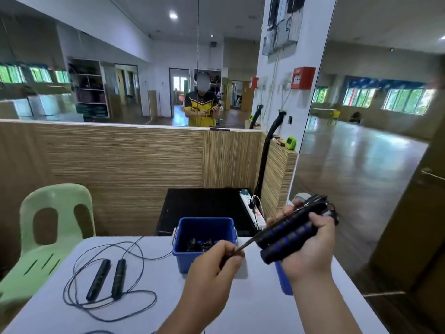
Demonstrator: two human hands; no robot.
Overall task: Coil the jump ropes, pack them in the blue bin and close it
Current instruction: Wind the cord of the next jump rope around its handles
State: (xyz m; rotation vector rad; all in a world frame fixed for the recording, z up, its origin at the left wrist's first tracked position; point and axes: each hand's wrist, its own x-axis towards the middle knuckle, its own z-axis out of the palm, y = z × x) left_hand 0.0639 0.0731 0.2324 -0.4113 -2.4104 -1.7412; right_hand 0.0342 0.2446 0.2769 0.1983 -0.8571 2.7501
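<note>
A: Where is the jump rope [289, 237] now?

B: Its two black handles lie side by side in the right hand [310, 251], which grips them with the gathered loops, above the table [144, 309] and just right of the blue bin [183, 263]. The left hand [214, 266] pinches the loose cord [248, 243], drawn taut.

A: How should the wrap go?

B: Probably with the cord kept tight, each turn snug beside the last, and the tail tucked so it cannot spring open.

A: And the rest?

B: A second rope [103, 278] sprawls uncoiled left of the open bin.
</note>
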